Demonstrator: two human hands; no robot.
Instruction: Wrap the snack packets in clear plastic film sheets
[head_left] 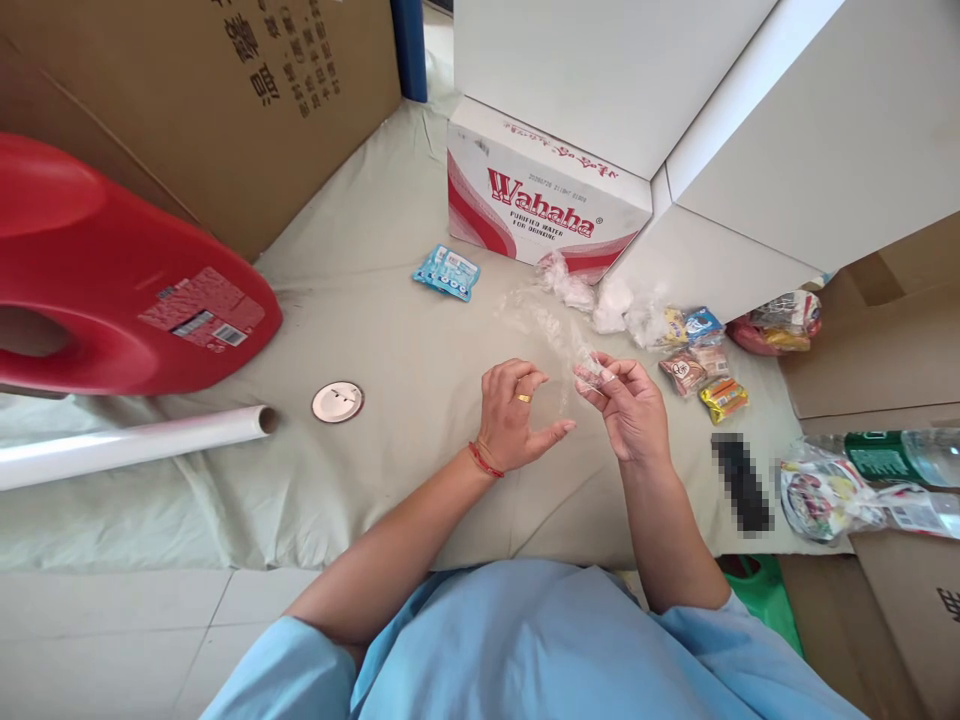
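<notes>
A thin clear plastic bag (559,335) is pinched at its edge between the thumb and fingers of my right hand (632,405). Its loose part trails up and to the left over the cloth. My left hand (514,415) is beside it with thumb and fingers apart, and nothing solid shows between them. Crumpled clear bags (615,305) lie beyond my right hand. To the right of that hand sit several small wrapped snacks, among them a brown packet (682,371) and a yellow packet (724,399). A blue packet (447,273) lies farther off to the left.
A Wahaha water carton (544,195) stands at the back beside white boxes. On the left are a large red jug (120,280), a white roll (135,440) and a round pin badge (337,401). A plastic bottle (892,456) and a colourful bag (821,497) lie at the right edge.
</notes>
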